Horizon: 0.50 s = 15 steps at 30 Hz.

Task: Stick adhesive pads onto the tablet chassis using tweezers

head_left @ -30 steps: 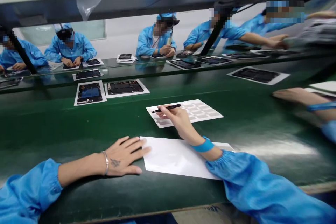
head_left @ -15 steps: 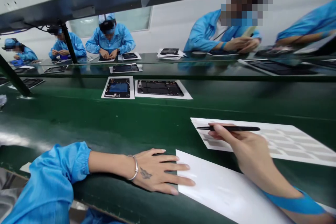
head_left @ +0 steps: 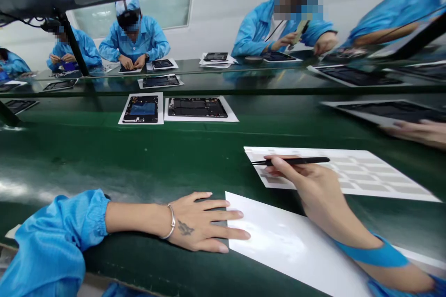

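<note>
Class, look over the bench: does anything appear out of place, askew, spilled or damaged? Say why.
Nothing visible looks spilled or damaged. Slightly askew, perhaps: the blank sheet partly under the left hand and the grey-patched sheet beyond it seem turned at different angles, whereas the blue-patched device and its neighbour sit side by side.

Tweezers [head_left: 306, 160] above a green tabletop [head_left: 87, 158].
Lower centre, the left hand [head_left: 197, 222] lies spread, overlapping a white sheet [head_left: 278, 241]; right of centre, the right hand [head_left: 318, 188] grips the tweezers over a grey-patched sheet [head_left: 379, 171].

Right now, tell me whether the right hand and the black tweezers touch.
Touching: the head view shows the right hand gripping the black tweezers along their side.
</note>
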### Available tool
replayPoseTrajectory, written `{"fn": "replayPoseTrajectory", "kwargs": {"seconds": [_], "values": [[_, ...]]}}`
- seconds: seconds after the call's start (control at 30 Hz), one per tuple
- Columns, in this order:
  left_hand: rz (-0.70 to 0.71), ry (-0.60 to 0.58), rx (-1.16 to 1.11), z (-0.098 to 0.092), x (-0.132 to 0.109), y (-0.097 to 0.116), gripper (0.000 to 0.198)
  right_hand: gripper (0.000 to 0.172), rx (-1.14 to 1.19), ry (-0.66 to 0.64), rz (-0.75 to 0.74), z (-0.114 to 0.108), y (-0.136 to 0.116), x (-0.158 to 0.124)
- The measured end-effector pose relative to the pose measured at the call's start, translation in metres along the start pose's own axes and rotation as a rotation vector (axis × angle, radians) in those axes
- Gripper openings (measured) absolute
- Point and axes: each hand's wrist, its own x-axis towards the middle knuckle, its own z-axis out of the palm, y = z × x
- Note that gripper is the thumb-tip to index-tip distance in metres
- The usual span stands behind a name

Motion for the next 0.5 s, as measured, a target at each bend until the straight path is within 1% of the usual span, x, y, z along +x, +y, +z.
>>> {"fn": "replayPoseTrajectory", "kwargs": {"seconds": [0.17, 0.5], "values": [[-0.006, -0.042, -0.002, -0.001, 0.001, 0.0, 0.048, 0.062, -0.014, 0.004, 0.01, 0.0, 0.0, 0.0], [-0.016, -0.017, -0.032, 0.004, 0.0, 0.0, 0.046, 0.054, 0.001, -0.023, -0.088, -0.003, 0.011, 0.005]]}}
